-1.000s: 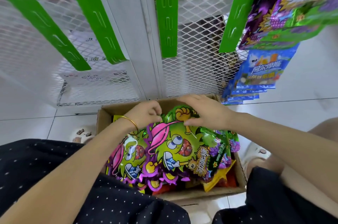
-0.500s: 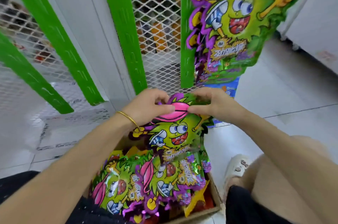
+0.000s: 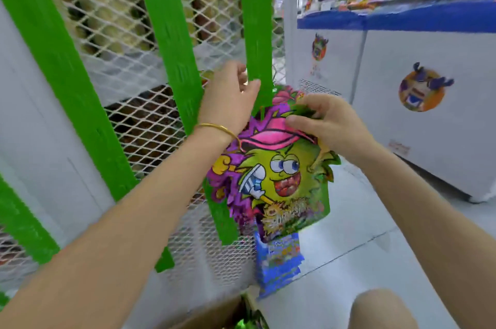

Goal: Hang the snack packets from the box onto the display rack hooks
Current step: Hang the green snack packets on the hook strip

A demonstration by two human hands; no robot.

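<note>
A snack packet (image 3: pixel 279 175) with a green cartoon face and pink cap hangs upright in front of the rightmost green hanging strip (image 3: pixel 256 33). My right hand (image 3: pixel 327 124) pinches the packet's top edge. My left hand (image 3: pixel 228 99) grips that strip just above the packet, thumb across its front. More packets of the same kind sit behind the held one on the strip. The cardboard box (image 3: pixel 214 314) shows only as a corner at the bottom edge, with a bit of green packet in it.
Two more green strips (image 3: pixel 166 41) hang on the white wire mesh panel (image 3: pixel 120 20) to the left. Blue snack packets (image 3: pixel 279 261) hang low on the rightmost strip. White chest freezers (image 3: pixel 418 103) stand at the right on a light tiled floor. My knee (image 3: pixel 381 310) is at bottom right.
Both hands lifted a packet out of the box and up to the rightmost strip. My left hand let go of the packet and took hold of the strip. The view tilted upward.
</note>
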